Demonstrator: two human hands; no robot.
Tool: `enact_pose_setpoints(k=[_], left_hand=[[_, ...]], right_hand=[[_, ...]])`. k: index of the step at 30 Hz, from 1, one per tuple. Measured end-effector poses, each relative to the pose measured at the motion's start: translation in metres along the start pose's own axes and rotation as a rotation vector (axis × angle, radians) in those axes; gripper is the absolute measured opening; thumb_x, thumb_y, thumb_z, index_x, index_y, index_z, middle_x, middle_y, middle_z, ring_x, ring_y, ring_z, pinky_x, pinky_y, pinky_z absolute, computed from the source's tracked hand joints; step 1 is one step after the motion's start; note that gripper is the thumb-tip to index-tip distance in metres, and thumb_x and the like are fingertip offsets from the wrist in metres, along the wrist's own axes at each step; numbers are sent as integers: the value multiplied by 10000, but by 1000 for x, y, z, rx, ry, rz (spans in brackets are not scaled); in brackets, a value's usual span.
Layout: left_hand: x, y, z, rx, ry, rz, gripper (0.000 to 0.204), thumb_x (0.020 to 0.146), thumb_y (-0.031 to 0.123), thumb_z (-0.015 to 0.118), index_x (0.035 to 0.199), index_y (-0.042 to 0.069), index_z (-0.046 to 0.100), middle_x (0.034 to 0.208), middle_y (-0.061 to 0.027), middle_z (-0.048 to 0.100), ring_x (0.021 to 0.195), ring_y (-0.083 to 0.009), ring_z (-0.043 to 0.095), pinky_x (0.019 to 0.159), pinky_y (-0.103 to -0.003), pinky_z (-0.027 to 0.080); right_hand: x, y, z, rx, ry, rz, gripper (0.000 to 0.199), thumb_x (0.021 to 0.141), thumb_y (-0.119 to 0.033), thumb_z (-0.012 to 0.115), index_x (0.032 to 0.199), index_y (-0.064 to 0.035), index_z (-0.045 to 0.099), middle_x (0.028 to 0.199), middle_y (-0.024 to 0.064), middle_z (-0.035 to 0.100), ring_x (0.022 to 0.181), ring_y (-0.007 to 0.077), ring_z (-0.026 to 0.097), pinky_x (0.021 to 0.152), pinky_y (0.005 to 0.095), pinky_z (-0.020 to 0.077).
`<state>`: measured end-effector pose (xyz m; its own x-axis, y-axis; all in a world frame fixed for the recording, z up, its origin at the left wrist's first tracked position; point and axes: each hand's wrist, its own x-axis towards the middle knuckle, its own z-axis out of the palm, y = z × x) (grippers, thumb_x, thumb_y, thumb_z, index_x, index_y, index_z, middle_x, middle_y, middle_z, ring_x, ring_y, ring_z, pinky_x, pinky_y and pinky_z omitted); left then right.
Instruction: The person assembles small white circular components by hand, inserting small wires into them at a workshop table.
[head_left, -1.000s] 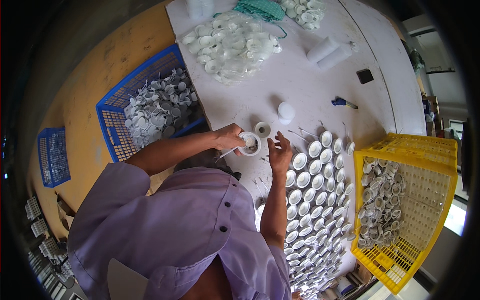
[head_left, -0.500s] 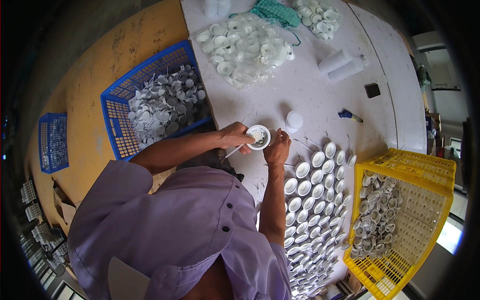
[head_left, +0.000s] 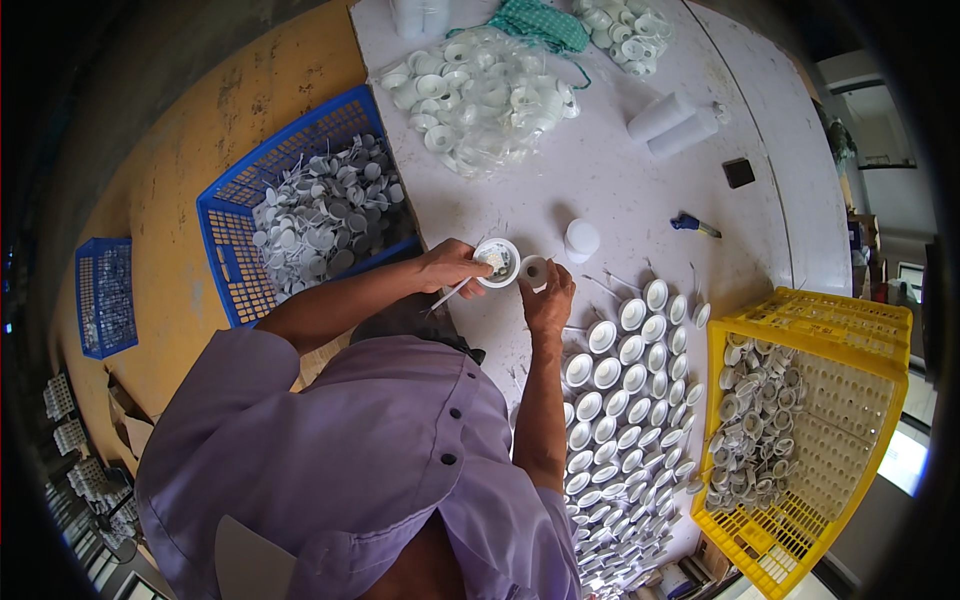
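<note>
My left hand (head_left: 452, 266) is closed on a round white lamp housing (head_left: 500, 257), its open face turned up and small parts showing inside. A thin white cable (head_left: 450, 294) hangs from it by my fingers. Close beside it, my right hand (head_left: 550, 304) pinches a small white cone-shaped cup with a hole in its middle (head_left: 534, 270). Housing and cup are side by side over the table edge. Just past my right fingers stands a white cylindrical stack (head_left: 582, 241). To the right of my right forearm, many white round lamps with wires (head_left: 633, 378) lie in rows.
A clear bag of white cups (head_left: 480, 100) lies on the white table, with another cup pile (head_left: 625, 30) and green cloth (head_left: 540, 22) behind. White cylinders (head_left: 672, 122), a black square (head_left: 739, 173) and a blue-handled tool (head_left: 692, 224) lie right. Blue (head_left: 228, 245) and yellow baskets (head_left: 800, 325) hold parts.
My left hand and the housing have moved slightly left and up. My right hand has shifted a little, and the small white cup now shows in its fingers, apart from the housing.
</note>
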<state>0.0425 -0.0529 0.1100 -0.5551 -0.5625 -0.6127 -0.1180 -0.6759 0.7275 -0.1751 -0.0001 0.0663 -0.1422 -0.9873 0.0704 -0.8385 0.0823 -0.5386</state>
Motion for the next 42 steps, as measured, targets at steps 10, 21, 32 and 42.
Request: enact_pose_setpoints(k=[10, 21, 32, 42], left_hand=[[7, -10, 0, -4, -19, 42, 362, 876, 264, 633, 1088, -24, 579, 960, -107, 647, 764, -165, 661, 502, -245, 508], [16, -11, 25, 140, -115, 144, 425, 843, 328, 677, 1028, -39, 569, 943, -122, 649, 795, -184, 667, 512, -262, 483], [8, -2, 50, 151, -190, 133, 319, 859, 260, 670, 986, -15, 572, 878, -80, 642, 785, -123, 641, 520, -225, 394], [22, -12, 69, 230, -206, 263, 325, 877, 196, 607, 1081, -55, 572, 901, -98, 644, 802, -150, 640, 671, -253, 491]], right_hand=[[-9, 1, -17, 259, 145, 34, 591, 670, -131, 803, 1196, -38, 551, 1145, 154, 562, 999, 281, 577, 782, 350, 512], [-27, -52, -76, 119, 30, -115, 638, 625, -137, 813, 1194, -44, 540, 1197, 143, 503, 1072, 321, 487, 885, 408, 445], [-44, -47, -79, 457, 114, 59, 651, 709, -173, 793, 1282, -69, 502, 1225, 151, 517, 1071, 254, 550, 770, 335, 520], [-59, -18, -64, 678, 129, 401, 296, 834, -170, 653, 1059, 20, 631, 684, 104, 662, 624, 118, 613, 579, 252, 478]])
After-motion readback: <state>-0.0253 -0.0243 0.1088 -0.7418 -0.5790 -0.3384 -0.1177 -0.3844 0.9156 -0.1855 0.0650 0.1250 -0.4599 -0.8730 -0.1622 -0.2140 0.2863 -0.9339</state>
